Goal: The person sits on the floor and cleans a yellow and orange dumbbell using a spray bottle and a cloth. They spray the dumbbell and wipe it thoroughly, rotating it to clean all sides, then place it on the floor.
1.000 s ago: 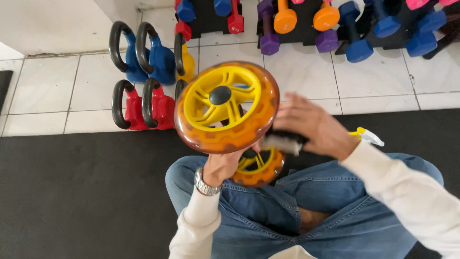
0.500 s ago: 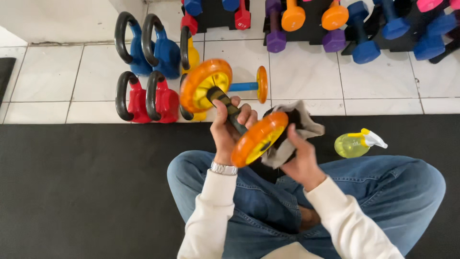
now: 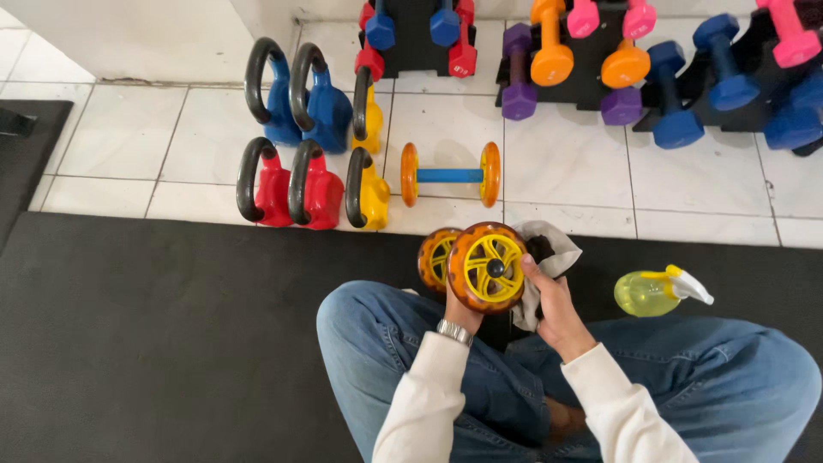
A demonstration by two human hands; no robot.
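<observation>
1. Black floor mat (image 3: 154,343) lies under the person, who sits cross-legged in blue jeans, and white tiles (image 3: 120,146) start past its far edge.

2. Closest in, the left hand (image 3: 460,307) comes up from below and holds an orange dumbbell with yellow wheel-like ends (image 3: 487,267). Its grip is closed around the bar, which is hidden behind the near end.

3. One end of the dumbbell faces the camera, and the other end peeks out to the left. It sits above the knees, over the far edge of the lap.

4. The right hand (image 3: 553,304) presses a grey cloth (image 3: 549,257) against the side of the near end. Its grip is closed on the cloth, thumb on the rim.

5. It is probably hard, stiff and rather heavy, and the smooth round ends may slip. The bar in the middle looks like the best place to hold.

6. Just to the right, a yellow spray bottle (image 3: 656,291) lies on its side on the mat.

7. Farther out on the tiles is another orange dumbbell with a blue bar (image 3: 450,175), next to red, yellow and blue kettlebells (image 3: 309,129).

8. Farthest away, black racks (image 3: 591,69) hold many colourful dumbbells.
</observation>
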